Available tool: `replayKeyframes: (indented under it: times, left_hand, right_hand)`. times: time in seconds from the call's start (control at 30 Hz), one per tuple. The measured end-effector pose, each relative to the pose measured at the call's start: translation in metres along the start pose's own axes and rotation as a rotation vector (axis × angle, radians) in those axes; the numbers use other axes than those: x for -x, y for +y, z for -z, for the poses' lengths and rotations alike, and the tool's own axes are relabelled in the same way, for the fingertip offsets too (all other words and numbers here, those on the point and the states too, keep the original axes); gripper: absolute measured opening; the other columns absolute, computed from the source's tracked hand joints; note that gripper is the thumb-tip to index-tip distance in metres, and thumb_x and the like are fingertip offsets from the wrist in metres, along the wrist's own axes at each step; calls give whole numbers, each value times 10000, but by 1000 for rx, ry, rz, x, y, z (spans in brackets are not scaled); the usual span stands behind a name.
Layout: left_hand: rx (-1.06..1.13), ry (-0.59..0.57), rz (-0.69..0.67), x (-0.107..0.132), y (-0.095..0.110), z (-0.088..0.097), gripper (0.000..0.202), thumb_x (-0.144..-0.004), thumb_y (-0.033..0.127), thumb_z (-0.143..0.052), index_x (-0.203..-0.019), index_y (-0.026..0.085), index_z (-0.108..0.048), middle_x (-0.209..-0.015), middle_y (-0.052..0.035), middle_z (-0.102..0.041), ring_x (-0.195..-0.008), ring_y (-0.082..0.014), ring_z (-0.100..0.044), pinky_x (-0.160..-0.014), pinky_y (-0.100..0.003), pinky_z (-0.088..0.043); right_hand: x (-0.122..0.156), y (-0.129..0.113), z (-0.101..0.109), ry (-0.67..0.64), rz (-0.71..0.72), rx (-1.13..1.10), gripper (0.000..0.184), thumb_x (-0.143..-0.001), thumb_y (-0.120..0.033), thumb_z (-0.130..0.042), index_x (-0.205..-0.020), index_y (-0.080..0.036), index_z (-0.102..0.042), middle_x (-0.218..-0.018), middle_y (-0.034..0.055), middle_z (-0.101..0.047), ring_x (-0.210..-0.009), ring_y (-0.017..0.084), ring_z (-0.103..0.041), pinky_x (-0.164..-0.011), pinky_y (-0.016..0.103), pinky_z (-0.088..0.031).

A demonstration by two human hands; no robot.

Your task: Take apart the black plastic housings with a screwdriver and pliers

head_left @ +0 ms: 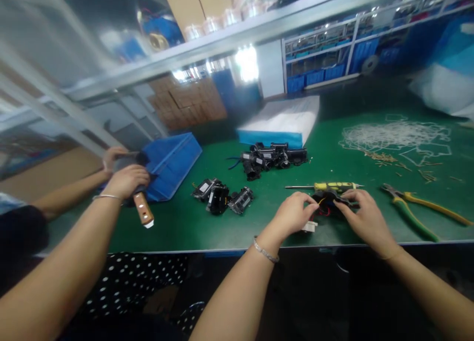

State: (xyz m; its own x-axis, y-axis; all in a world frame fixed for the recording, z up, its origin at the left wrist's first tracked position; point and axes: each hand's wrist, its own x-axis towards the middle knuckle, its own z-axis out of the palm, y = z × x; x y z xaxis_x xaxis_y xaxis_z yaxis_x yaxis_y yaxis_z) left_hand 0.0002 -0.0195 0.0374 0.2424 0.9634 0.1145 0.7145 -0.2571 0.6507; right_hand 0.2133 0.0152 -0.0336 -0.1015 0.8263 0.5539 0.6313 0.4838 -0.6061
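Between my two hands, near the table's front edge, sits a black plastic part (329,206) with red and yellow wires showing. My left hand (296,213) pinches its left side, thumb and fingers together. On the other side, my right hand (365,221) has its thumb on top and its fingers around the edge. Below my left fingers a white block (309,227) sticks out. Just behind the part lies a screwdriver (328,186) with a yellow and black handle, its shaft pointing left. Pliers (414,205) with one green and one yellow handle rest to the right.
Left of me, a co-worker's hands (129,180) hold a dark tool with a wooden handle (142,208) by a blue bin (174,163). Black modules (222,197), a heap of black parts (270,158), a white-and-blue package (277,121), thin white rings (392,136) and brass-coloured screws (381,157) lie around.
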Motion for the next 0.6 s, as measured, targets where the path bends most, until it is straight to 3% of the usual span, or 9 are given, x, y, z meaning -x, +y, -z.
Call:
replayKeyframes:
  times: [0.1, 0.23, 0.33, 0.47, 0.53, 0.6]
  left_hand:
    - [12, -57, 17, -4, 0, -5, 240, -866, 374, -529, -921, 214, -700, -1016, -27, -698, -922, -183, -625, -816, -275, -472]
    - [35, -88, 41, -9, 2, -4, 245, -867, 375, -524, -917, 219, -707, -1002, -18, -713, -897, -180, -635, -787, -265, -472]
    - [43, -101, 45, -12, 2, -1, 251, -866, 377, -527, -930, 215, -708, -1004, -23, -713, -884, -179, -635, -772, -263, -471]
    - [43, -117, 20, -12, 1, 2, 227, -860, 367, -547, -921, 220, -710, -1008, -18, -707, -899, -177, -632, -801, -272, -471]
    - [33, -118, -9, -12, 1, 2, 209, -855, 354, -560, -904, 220, -713, -1008, -18, -705, -921, -176, -629, -843, -276, -466]
    - [18, -124, -24, -11, 2, 3, 202, -852, 351, -568, -886, 218, -718, -1019, -21, -704, -945, -177, -627, -871, -277, -463]
  right_hand:
    - [5, 7, -1, -71, -15, 4, 249, -855, -449, -567, -904, -205, -562, -960, 95, -596, -924, 265, -580, -847, 414, -459]
    - [6, 15, 20, -246, 42, 24, 487, -838, -522, -578, -1191, -195, -500, -1184, 137, -573, -1110, 289, -544, -969, 437, -429]
    - [6, 32, 51, -172, 63, 220, 600, -850, -569, -529, -1300, -178, -463, -1356, 172, -480, -1284, 326, -414, -1074, 488, -318]
    - [16, 66, 87, -35, -166, 655, 770, -818, -677, -465, -1356, -126, -461, -1418, 286, -382, -1340, 470, -265, -1006, 667, -243]
    - [22, 76, 94, -74, -254, 769, 804, -828, -691, -422, -1396, -122, -425, -1390, 310, -404, -1302, 508, -296, -931, 728, -246]
    - [27, 79, 94, -113, -262, 812, 743, -877, -637, -373, -1403, -115, -421, -1327, 308, -461, -1224, 500, -394, -892, 714, -295]
